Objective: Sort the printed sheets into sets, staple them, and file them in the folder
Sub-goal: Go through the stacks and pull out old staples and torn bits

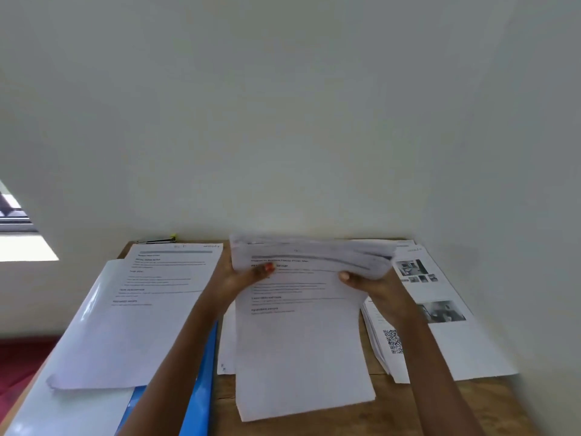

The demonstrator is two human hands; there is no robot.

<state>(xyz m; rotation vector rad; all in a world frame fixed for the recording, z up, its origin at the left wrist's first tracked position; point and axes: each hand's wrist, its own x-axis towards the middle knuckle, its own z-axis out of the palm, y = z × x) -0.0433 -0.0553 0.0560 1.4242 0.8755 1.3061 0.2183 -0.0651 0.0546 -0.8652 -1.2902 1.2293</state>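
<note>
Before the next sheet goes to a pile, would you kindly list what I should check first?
1. Left hand grips the middle stack: ok.
2. Right hand holds the stack's right edge: ok.
3. Its heading readable for sorting: cannot tell, blurred.
4. Left pile lies on the blue folder: ok.
5. Right pile squared up: not ok, its edges fan out.
6. Stapler at hand: cannot tell; a dark object at the far edge of the table is unclear.
</note>
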